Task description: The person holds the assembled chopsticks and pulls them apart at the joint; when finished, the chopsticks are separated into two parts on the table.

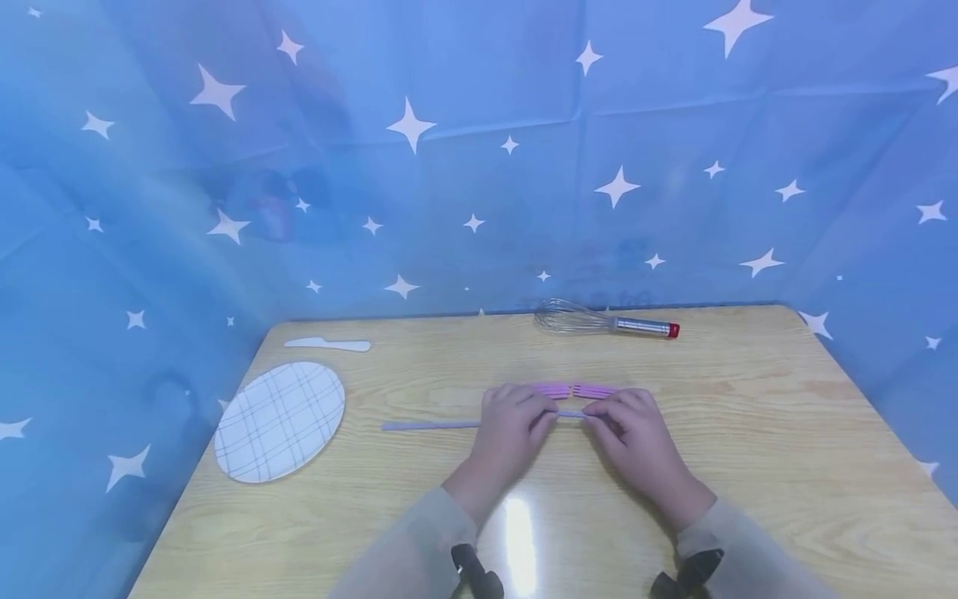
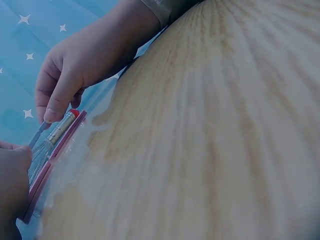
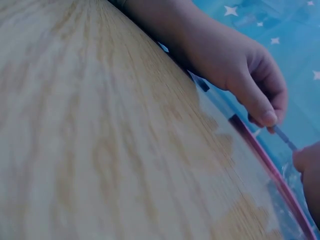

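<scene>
A thin pale lilac strip (image 1: 430,426) runs low across the table; its exact kind is unclear. My left hand (image 1: 512,424) pinches it between thumb and fingers, with a long end reaching out to the left. Close by, my right hand (image 1: 636,433) pinches the strip too, so a short stretch (image 2: 37,136) shows between the two hands. Just behind the fingertips lies a long pink object with dark lines (image 1: 552,390), narrow and split by a small gap; the hands partly hide it.
A whisk (image 1: 602,323) with a red-tipped handle lies at the table's back edge. On the left are a white checked oval plate (image 1: 280,422) and a white knife (image 1: 328,344). Behind the wooden table (image 1: 786,433) hangs a blue star-patterned cloth (image 1: 479,183).
</scene>
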Demonstrator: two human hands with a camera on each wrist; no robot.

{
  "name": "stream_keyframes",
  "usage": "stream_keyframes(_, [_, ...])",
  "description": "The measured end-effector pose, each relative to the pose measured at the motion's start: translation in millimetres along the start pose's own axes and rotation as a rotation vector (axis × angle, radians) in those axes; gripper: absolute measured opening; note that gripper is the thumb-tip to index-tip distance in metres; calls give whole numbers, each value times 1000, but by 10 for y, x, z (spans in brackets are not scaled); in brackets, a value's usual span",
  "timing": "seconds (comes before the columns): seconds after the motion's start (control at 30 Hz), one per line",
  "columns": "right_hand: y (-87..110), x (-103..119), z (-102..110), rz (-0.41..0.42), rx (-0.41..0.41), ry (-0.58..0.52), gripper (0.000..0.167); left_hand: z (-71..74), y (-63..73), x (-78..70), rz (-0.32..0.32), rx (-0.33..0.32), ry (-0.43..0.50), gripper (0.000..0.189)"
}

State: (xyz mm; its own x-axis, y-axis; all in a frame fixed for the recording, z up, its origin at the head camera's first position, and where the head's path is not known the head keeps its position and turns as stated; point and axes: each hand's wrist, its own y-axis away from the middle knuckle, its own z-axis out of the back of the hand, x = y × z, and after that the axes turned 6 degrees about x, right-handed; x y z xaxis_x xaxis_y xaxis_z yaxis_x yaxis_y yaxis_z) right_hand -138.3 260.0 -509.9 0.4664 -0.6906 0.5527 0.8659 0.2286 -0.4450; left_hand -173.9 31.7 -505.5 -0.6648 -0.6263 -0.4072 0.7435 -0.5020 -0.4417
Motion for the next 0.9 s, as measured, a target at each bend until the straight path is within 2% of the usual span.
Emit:
stream_keyframes(0.27, [-11,22,20,-32,-1,12,19,5,-6,6,44,-6,33,9])
stream_keyframes(0.63, [-16,-6,14,-45,-22,28,17,25,-12,6,68,-8,44,6])
stream_keyframes(0.9, [-56,-62,3,-59,-19,49,14,2,-37,16,101,-3,-8,9])
